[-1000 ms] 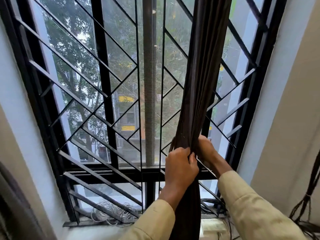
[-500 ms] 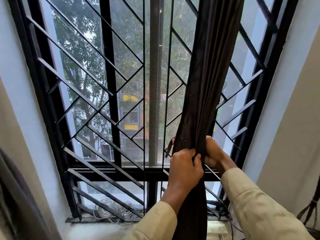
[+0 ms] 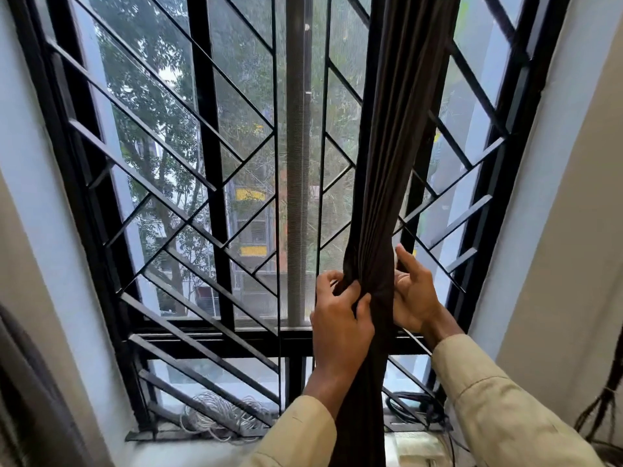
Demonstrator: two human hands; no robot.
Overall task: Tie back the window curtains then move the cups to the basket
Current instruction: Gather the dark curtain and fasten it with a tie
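A dark brown curtain (image 3: 401, 136) hangs gathered into a narrow bunch in front of the right half of the window. My left hand (image 3: 340, 318) grips the bunch from the left at about sill height, fingers and thumb pinching the folds. My right hand (image 3: 413, 294) sits against the bunch's right side, fingers curled behind it and the index finger raised along the cloth. A band of the same dark fabric wraps the bunch between the two hands. No cups or basket are in view.
The window has a black metal grille (image 3: 188, 210) with diagonal bars. A coil of pale cable (image 3: 219, 416) lies on the sill at the left, dark cables (image 3: 414, 404) at the right. Another dark curtain edge (image 3: 23, 382) hangs at the far left. Cords (image 3: 603, 409) dangle on the right wall.
My right hand has come out from behind the curtain to its right side, its fingers now showing. My left hand has loosened from a fist into a pinch on the folds.
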